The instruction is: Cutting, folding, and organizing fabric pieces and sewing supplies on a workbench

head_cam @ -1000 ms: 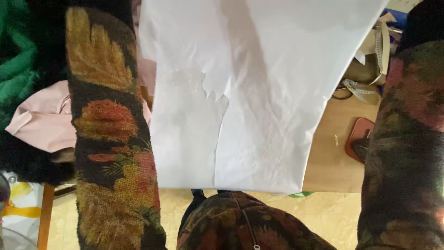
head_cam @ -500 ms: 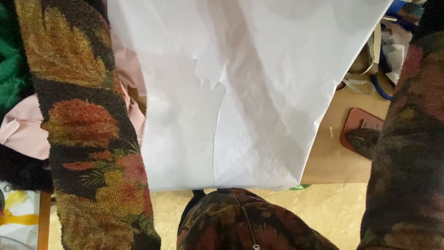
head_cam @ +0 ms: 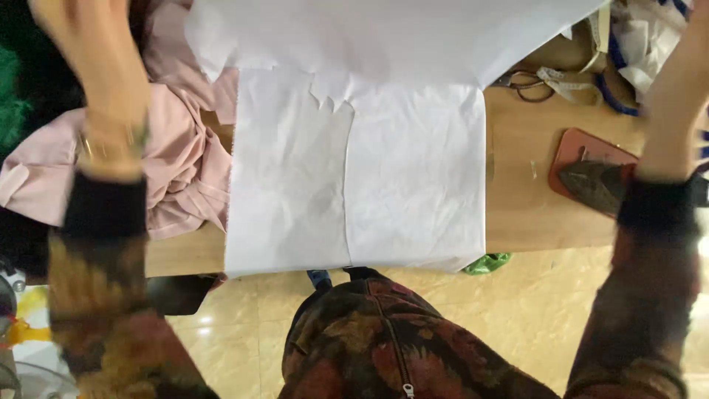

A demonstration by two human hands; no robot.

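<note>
1. Wood table (head_cam: pixel 528 214) fills the middle band of the head view, with pale yellow floor tiles (head_cam: pixel 532 318) along the lower part of the frame.
2. White sheet (head_cam: pixel 354 162) lies spread over the centre of the table, creased, its near edge hanging just over the table's front edge; a seam runs down its middle, and a second white layer covers the top of the frame.
3. Left hand (head_cam: pixel 88 66) is raised at the upper left, blurred, wrist up; its fingers run out of the frame, so I cannot tell whether it is wide, narrow or holding anything. A bracelet (head_cam: pixel 111 144) sits at the wrist above a dark cuff and a floral sleeve (head_cam: pixel 96 295).
4. Right hand (head_cam: pixel 676 96) is raised at the upper right edge, also blurred and cut off; its grip cannot be told either. It is near the sheet's upper right corner.
5. Pink cloth (head_cam: pixel 170 155) is heaped at the left, just beside the sheet and partly under its left edge.
6. Red-brown tray (head_cam: pixel 572 151) lies at the right of the table, well apart from the sheet, with a dark pointed thing (head_cam: pixel 591 185) on it.
7. Tape measure (head_cam: pixel 557 81) and blue-and-white scraps (head_cam: pixel 635 44) lie at the upper right.
8. Green scrap (head_cam: pixel 487 262) shows below the table edge, by the sheet's lower right corner.
</note>
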